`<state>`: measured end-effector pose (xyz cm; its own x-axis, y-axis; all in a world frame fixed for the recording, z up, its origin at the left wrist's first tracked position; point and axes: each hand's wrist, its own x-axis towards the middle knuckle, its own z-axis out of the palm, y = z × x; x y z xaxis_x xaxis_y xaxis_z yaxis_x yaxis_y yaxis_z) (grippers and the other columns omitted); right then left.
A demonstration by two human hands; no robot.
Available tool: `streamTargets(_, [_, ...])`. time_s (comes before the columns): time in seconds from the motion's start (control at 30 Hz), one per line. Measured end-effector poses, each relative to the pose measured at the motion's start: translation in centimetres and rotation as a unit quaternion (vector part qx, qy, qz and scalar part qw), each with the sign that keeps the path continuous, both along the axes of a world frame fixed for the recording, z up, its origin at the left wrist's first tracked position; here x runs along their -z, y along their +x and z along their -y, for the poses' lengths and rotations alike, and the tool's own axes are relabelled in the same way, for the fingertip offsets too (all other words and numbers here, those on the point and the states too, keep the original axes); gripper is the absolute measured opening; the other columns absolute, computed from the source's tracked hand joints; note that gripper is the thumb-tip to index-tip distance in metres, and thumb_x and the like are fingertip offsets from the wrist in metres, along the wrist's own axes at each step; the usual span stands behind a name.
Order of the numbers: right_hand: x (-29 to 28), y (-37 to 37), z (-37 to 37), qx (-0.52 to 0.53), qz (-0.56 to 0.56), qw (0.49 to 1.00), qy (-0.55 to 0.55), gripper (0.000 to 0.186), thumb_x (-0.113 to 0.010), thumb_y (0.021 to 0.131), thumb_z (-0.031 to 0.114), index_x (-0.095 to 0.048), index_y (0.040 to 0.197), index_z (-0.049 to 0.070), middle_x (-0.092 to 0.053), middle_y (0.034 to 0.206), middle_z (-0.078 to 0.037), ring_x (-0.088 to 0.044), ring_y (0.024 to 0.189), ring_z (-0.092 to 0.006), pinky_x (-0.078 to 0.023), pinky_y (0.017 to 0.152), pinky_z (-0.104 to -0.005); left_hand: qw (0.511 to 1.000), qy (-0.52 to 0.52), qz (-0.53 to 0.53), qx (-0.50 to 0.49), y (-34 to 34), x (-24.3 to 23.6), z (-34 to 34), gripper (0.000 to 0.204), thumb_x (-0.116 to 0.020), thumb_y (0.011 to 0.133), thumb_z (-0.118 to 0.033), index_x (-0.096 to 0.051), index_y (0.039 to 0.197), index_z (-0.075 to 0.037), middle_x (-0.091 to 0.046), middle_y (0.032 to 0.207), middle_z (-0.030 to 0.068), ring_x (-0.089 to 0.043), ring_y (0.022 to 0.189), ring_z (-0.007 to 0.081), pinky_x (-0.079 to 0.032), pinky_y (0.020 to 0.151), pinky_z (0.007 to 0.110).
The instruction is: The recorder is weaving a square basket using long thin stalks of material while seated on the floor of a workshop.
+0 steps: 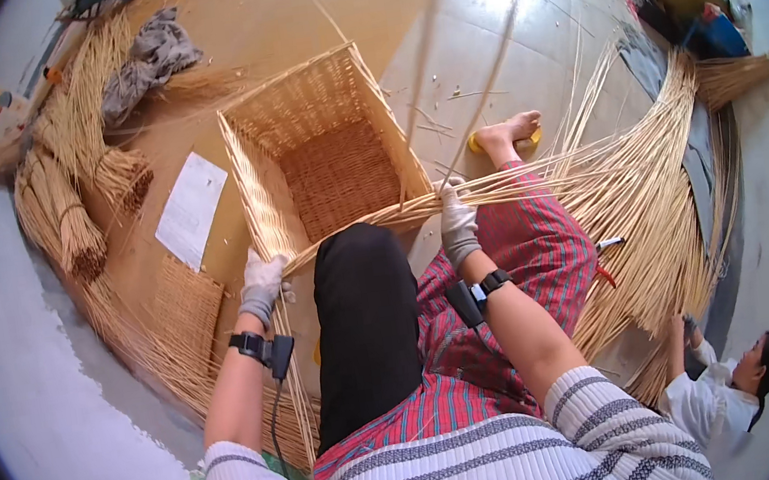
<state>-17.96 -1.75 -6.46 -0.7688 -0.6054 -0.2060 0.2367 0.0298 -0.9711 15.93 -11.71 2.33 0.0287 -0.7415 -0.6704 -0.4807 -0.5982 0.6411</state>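
A square wicker basket (299,106) stands tilted in front of me with its open top towards me, its near rim by my raised knee. My left hand (264,280), in a pale work glove, is closed at the basket's near-left corner, where loose rods hang down beside it. At the near-right corner my right hand (458,219), also gloved, is closed around a bunch of long wicker rods (513,186). These rods run along the near rim and fan out to the right. Both wrists wear black straps with small devices.
Tied wicker bundles (60,210) and a grey cloth (155,61) lie at the left, with a white sheet (193,210) and a flat woven panel (185,310) nearer. A large rod pile (653,214) spreads at the right. A co-worker (730,394) sits at lower right.
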Motion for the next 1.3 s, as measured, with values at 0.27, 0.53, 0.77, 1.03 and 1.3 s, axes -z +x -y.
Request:
streamTargets(0.27, [-1.4, 0.1, 0.6, -0.012, -0.055, 0.998, 0.038, 0.013, -0.061, 0.098, 0.019, -0.064, 0.093, 0.007, -0.06, 0.081, 0.001, -0.054, 0.075, -0.0106, -0.047, 0.072, -0.0289, 0.878, -0.237, 0.334, 0.246, 0.8, -4.4, 0.4, 0.092, -0.074, 0.083, -0.057, -0.041, 0.148, 0.0, -0.055, 0.136, 0.0322, -0.054, 0.129, 0.0407, -0.043, 0.109, 0.043])
streamTargets(0.53, [-1.1, -0.3, 0.3, -0.015, -0.048, 0.999, 0.014, 0.017, -0.067, 0.091, 0.022, -0.063, 0.089, 0.007, -0.061, 0.081, -0.001, -0.055, 0.077, -0.0119, -0.049, 0.073, -0.032, 0.717, -0.378, 0.175, 0.558, -12.7, -16.3, 3.1, 0.068, -0.074, 0.083, -0.047, -0.058, 0.133, -0.005, -0.055, 0.14, 0.0183, -0.05, 0.131, 0.0376, -0.036, 0.114, 0.046])
streamTargets(0.77, [-0.7, -1.8, 0.2, -0.116, -0.02, 0.993, -0.009, 0.017, -0.067, 0.092, 0.025, -0.063, 0.096, 0.01, -0.062, 0.088, 0.0, -0.056, 0.083, -0.0123, -0.05, 0.078, -0.0326, 0.611, -0.404, 0.37, 0.571, -19.2, -2.4, -3.8, 0.021, -0.04, 0.102, -0.017, -0.055, 0.117, -0.011, -0.067, 0.091, 0.0104, -0.072, 0.069, 0.0291, -0.057, 0.055, 0.045])
streamTargets(1.03, [-2.9, 1.3, 0.6, 0.026, -0.005, 1.0, -0.012, 0.02, -0.062, 0.092, 0.01, -0.071, 0.109, 0.003, -0.071, 0.099, -0.005, -0.065, 0.091, -0.0143, -0.053, 0.084, -0.0298, 0.629, -0.311, 0.347, 0.623, -19.8, -1.7, -1.5, 0.021, -0.041, 0.101, -0.021, -0.054, 0.113, -0.009, -0.071, 0.093, 0.0212, -0.072, 0.08, 0.0397, -0.057, 0.064, 0.051])
streamTargets(1.3, [-3.0, 0.9, 0.9, 0.093, -0.118, 0.985, 0.09, 0.018, -0.059, 0.09, 0.017, -0.076, 0.092, 0.013, -0.074, 0.086, -0.01, -0.07, 0.08, -0.0224, -0.056, 0.078, -0.0354, 0.757, -0.282, 0.18, 0.562, -20.8, -5.4, -3.3, 0.062, -0.077, 0.084, -0.03, -0.049, 0.136, -0.012, -0.068, 0.113, 0.0182, -0.068, 0.106, 0.0275, -0.052, 0.092, 0.042])
